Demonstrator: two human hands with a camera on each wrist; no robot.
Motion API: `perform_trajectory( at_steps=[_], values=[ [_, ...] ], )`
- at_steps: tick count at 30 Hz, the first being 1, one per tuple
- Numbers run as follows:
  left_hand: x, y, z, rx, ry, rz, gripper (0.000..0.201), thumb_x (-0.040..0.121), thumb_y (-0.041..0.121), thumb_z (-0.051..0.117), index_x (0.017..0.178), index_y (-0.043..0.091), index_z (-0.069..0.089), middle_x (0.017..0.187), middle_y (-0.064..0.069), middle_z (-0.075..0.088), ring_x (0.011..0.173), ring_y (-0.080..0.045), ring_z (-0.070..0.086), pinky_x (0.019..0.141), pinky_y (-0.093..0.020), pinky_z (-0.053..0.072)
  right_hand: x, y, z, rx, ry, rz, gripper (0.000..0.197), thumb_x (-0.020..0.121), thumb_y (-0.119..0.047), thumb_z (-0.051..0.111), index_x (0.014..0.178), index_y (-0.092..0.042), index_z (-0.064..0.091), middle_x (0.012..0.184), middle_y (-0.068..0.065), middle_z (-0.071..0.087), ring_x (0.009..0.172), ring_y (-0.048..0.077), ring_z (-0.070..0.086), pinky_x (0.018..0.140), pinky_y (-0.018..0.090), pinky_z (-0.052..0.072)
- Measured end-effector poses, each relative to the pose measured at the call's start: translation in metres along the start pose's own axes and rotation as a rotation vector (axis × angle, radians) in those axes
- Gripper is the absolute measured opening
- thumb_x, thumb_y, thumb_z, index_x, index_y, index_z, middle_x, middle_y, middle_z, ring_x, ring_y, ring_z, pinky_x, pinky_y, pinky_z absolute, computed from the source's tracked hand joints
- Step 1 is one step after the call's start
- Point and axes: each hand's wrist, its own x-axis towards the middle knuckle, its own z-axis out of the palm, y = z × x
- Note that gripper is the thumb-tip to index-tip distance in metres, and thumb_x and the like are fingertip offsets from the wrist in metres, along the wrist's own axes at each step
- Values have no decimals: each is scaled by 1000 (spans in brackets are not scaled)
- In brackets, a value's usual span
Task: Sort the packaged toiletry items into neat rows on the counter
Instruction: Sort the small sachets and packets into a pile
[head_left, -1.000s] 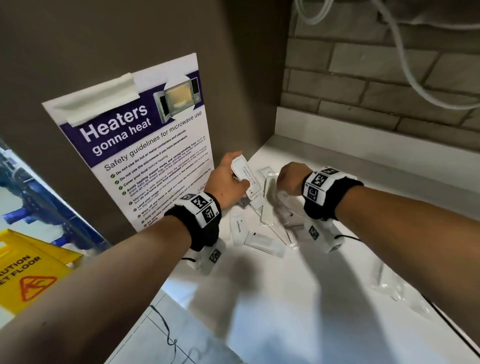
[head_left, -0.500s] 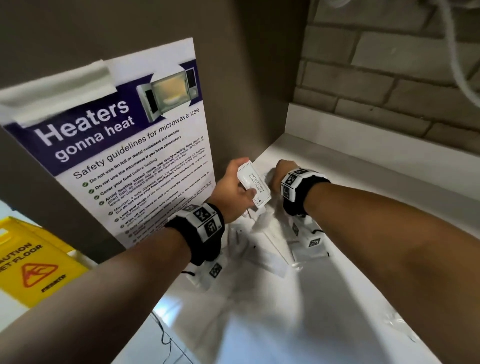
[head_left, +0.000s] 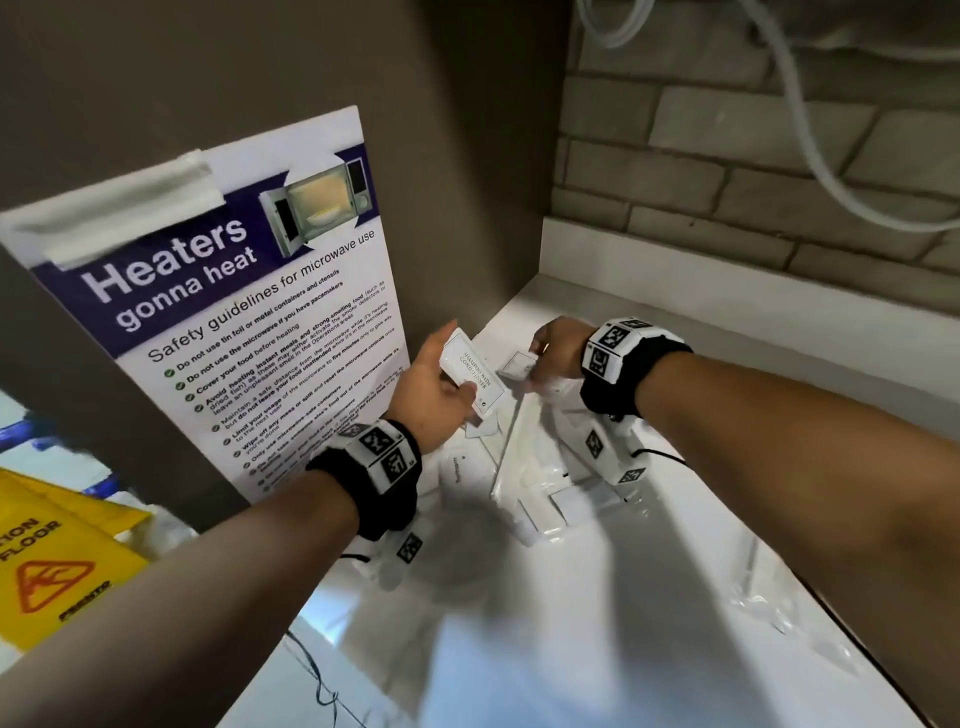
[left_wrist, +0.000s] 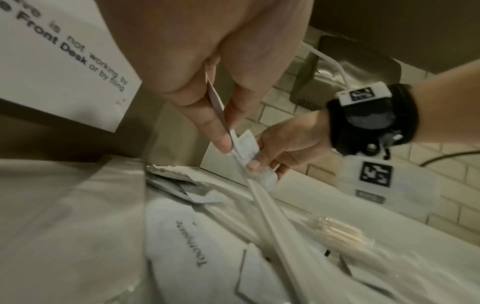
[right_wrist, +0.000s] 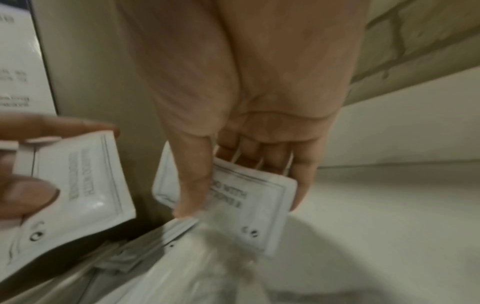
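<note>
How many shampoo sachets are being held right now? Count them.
2. One shampoo sachet is pinched in the left hand; the other sachet is in the right hand. More may lie hidden in the pile.

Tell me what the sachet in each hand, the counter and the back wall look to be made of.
Left hand's shampoo sachet and right hand's sachet: probably plastic film, white, faint sheen, sealed flat edges. Counter: smooth glossy white, likely laminate or solid surface. Back wall: matte brick with mortar lines.

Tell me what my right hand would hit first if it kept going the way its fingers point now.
Probably the bare white counter near the corner: the right hand points down at it, gripping a shampoo sachet, which would touch first. Depth is unclear.
</note>
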Motion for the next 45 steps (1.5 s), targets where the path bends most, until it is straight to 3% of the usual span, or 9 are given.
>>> perform_trajectory(
  at_steps=[5,7,10,15,19,23,32,41,45],
  values=[
    [-4,2,-1,-129,1,-10,69,89,-8,59,145,26,35,111,-3,61,78,-3,66,55,-25,59,-26,15,-16,186,1,-32,38,76,-41,78,72,-12,53,64,3,56,62,20,51,60,29,48],
    [-7,3,1,-194,1,-24,68,88,-10,59,140,30,40,111,-5,64,85,-13,69,57,-31,60,-37,18,-20,267,-44,-48,36,75,-37,80,80,-9,59,67,7,62,62,22,57,69,37,56],
    [-11,7,6,-292,-19,-83,69,84,-11,60,130,39,47,118,-15,65,98,-32,69,71,-48,59,-51,19,-22,411,-65,-53,32,77,-26,81,78,-13,51,56,5,57,49,18,51,51,26,51],
    [-20,18,8,-226,-20,4,65,87,-6,61,138,28,41,109,-2,67,79,-7,65,53,-13,52,-69,13,-20,457,-57,-83,17,84,-10,70,82,-9,54,64,7,54,50,15,51,49,23,49],
    [-27,21,8,-225,-34,22,64,87,-6,59,138,27,39,112,-3,68,79,-6,65,51,-12,49,-79,17,-19,490,-77,-92,13,82,3,66,81,-7,58,63,7,56,39,5,53,48,22,47],
    [-34,30,9,-342,-88,15,46,96,-2,47,134,24,42,116,-6,63,93,-19,67,55,-17,54,-88,18,-21,632,-114,-155,18,86,5,64,82,-13,65,56,-9,65,47,0,60,48,17,51],
    [-20,45,-4,-262,11,154,49,98,11,55,142,28,40,124,-6,61,94,-21,71,73,-36,62,-73,1,-21,647,144,-184,21,74,-24,82,74,-12,65,66,2,66,56,9,57,58,21,54],
    [13,42,-33,70,274,353,46,99,16,50,140,32,37,110,-5,65,85,-19,67,82,-43,58,-28,-6,29,94,-3,-121,13,76,-12,67,74,-24,63,80,-9,65,87,19,66,78,27,51],
    [16,34,-31,79,284,334,45,98,14,50,140,29,38,128,-8,60,108,-24,63,93,-42,55,-10,-29,46,-21,-5,-172,40,79,-15,61,116,-31,64,118,-6,66,108,18,63,90,22,46]
  ],
)
